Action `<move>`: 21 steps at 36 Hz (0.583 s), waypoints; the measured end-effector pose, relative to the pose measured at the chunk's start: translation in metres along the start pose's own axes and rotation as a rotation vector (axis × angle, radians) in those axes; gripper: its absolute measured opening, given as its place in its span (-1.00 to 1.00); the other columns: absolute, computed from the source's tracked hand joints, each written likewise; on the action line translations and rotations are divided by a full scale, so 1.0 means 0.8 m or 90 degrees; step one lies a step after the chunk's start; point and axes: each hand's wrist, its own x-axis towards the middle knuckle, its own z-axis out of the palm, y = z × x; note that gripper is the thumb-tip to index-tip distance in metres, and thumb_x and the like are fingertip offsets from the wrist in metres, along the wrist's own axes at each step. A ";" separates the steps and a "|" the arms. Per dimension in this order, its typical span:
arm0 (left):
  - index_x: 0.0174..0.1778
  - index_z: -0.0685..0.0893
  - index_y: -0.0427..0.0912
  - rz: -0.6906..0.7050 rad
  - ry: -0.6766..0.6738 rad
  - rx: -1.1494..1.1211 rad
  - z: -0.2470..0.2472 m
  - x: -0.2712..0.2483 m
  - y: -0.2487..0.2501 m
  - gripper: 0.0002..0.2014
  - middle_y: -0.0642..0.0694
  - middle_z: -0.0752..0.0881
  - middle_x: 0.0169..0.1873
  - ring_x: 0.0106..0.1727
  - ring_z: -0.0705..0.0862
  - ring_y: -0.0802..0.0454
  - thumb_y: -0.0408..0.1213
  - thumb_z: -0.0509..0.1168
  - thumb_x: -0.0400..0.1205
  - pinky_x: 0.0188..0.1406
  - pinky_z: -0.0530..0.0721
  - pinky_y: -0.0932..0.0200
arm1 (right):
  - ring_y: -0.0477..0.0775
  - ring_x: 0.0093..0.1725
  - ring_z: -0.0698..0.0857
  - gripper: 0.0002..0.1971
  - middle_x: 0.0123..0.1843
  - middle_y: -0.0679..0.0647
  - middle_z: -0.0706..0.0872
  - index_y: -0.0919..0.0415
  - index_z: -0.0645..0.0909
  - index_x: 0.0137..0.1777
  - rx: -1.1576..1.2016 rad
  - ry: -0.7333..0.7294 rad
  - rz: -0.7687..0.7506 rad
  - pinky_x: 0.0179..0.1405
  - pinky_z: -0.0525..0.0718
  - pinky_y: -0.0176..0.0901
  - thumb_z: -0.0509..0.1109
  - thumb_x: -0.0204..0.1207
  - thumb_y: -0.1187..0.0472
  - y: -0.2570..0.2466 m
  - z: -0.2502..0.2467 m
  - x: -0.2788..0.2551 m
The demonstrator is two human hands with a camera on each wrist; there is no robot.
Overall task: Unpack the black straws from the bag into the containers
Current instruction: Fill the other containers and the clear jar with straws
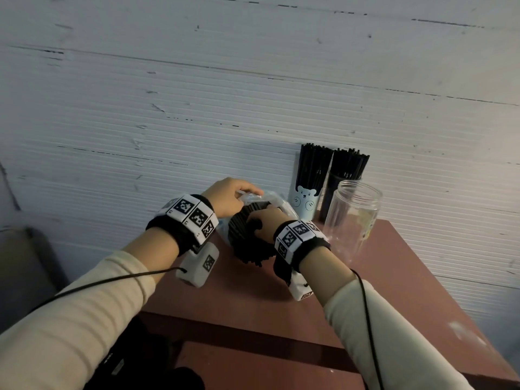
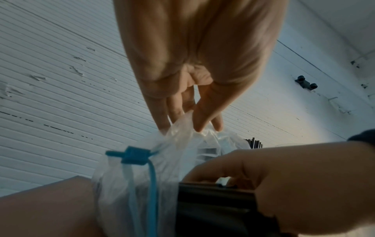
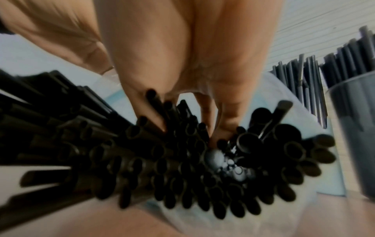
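We've left hand (image 1: 229, 197) pinching bag (image 2: 142, 176) mouth | right hand (image 1: 263, 220) clutching straws (image 3: 182, 160) at 12 o'clock | light, slippery, grab mid-bundle

The straws (image 1: 247, 237) are black. The bag (image 2: 134, 181) is clear with a blue tie (image 2: 134, 156). The far cup (image 1: 305, 199) is pale blue with a bear drawing. The table (image 1: 380, 291) is reddish brown. The wrist bands (image 1: 194, 215) carry black-and-white square patterns.
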 end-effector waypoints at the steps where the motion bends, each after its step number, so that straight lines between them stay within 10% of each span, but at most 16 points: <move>1: 0.29 0.72 0.00 -0.002 0.002 0.002 0.000 0.001 0.001 -0.45 0.00 0.62 0.40 0.46 0.53 0.01 -0.66 0.16 0.57 0.34 0.49 0.22 | 0.17 0.52 0.41 -0.57 0.55 0.15 0.39 0.06 0.44 0.53 -0.002 0.000 0.005 0.46 0.36 -0.04 0.27 0.66 0.20 0.000 0.000 0.000; 13: 0.42 0.59 0.05 -0.021 -0.023 0.032 0.005 -0.003 0.004 -0.46 -0.07 0.57 0.45 0.46 0.52 -0.03 -0.54 0.19 0.58 0.47 0.48 0.02 | 0.17 0.33 0.59 -0.60 0.33 0.11 0.64 0.08 0.62 0.37 0.087 0.103 -0.020 0.30 0.56 -0.08 0.35 0.52 0.30 0.014 -0.006 -0.019; 21: 0.60 0.35 -0.12 0.016 -0.016 0.135 0.022 -0.015 0.004 -0.33 -0.13 0.33 0.57 0.57 0.34 -0.03 -0.39 0.35 0.54 0.22 0.17 0.41 | -0.06 -0.07 0.62 -0.60 0.06 0.01 0.69 -0.06 0.71 0.24 0.156 0.142 -0.087 -0.21 0.50 -0.45 0.41 0.44 0.32 0.058 -0.015 -0.058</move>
